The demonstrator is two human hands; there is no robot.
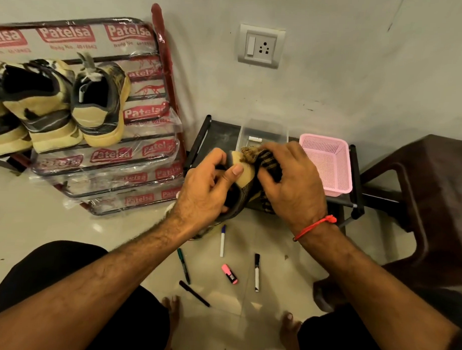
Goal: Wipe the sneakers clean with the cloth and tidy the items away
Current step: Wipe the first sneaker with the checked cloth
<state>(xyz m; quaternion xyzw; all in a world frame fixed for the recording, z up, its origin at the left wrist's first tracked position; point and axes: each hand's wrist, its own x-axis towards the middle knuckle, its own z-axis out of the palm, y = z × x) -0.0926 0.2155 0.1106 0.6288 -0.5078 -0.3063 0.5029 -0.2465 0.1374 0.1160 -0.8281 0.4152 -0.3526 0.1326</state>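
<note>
Left hand (208,184) fingers curling round tan-and-black sneaker (244,175), steadying it; right hand (290,182) fingers pressing striped brown cloth (264,156) onto its heel, wiping.

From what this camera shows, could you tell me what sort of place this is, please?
Probably a room in a home, at floor level: a plastic-wrapped shoe rack holding sneakers leans on a plaster wall with a switch socket, and pens lie on the tiled floor.

Single head-worn view, facing forward and down, close above floor (53,221)
</note>
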